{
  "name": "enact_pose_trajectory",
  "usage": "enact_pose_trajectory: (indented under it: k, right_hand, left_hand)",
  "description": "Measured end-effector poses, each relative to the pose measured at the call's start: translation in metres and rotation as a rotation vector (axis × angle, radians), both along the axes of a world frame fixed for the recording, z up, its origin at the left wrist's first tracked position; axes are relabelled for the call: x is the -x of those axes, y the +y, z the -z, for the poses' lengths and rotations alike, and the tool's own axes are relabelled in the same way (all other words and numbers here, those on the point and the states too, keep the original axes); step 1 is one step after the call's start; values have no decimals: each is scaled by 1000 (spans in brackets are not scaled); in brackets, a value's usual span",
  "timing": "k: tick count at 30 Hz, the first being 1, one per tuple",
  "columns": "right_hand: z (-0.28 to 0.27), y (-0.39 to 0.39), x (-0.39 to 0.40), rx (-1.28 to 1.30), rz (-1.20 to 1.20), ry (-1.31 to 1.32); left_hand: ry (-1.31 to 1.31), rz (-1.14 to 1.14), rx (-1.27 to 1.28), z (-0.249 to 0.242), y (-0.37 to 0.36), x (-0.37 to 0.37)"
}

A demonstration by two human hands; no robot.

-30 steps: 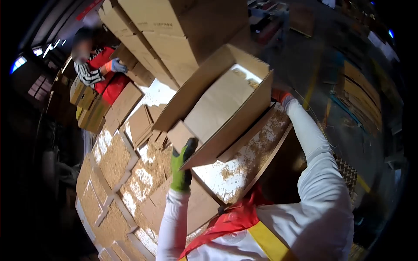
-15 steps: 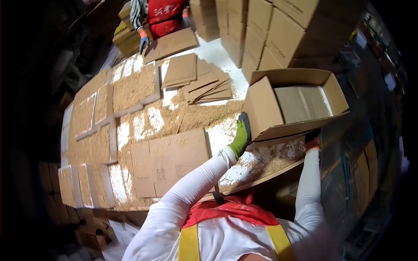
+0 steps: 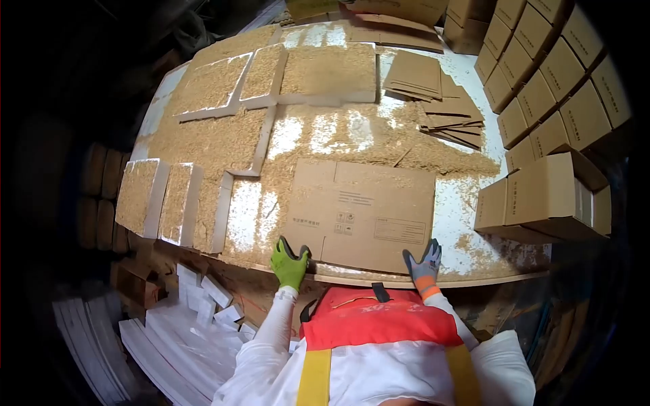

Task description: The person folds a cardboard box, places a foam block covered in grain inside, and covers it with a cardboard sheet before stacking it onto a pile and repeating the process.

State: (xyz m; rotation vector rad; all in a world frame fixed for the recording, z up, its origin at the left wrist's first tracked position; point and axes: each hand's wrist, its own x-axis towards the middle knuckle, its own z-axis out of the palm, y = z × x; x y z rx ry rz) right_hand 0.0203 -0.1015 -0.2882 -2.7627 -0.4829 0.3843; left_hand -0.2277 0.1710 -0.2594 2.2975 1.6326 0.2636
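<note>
A flattened cardboard box with printed marks lies on the sawdust-strewn table in front of me. My left hand, in a green and grey glove, is at its near left corner, fingers and thumb spread. At the near right corner is my right hand, in a grey glove with an orange cuff, its fingers apart too. Neither hand is closed round anything. To the right, an open carton rests on the table, its opening tilted toward the right.
White-edged trays of shavings cover the table's left and back parts. Flat cardboard pieces lie at back right. Stacked cartons stand along the right. White panels are below the table at left.
Both hands have let go of the open carton, which now stands at the table's right, and moved to the flattened box. The view has turned; the co-worker across the table is mostly out of view.
</note>
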Motion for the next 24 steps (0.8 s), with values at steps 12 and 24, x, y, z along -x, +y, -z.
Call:
enact_pose_trajectory:
  k: [12,24]
  right_hand:
    - [-147,45,-77,-96,-867,-145]
    - [-303,269,-104,122,-972,-9]
  left_hand:
    - [-171,583,-128,-201,98,79]
    - [-235,710,-530,-225,90,-78]
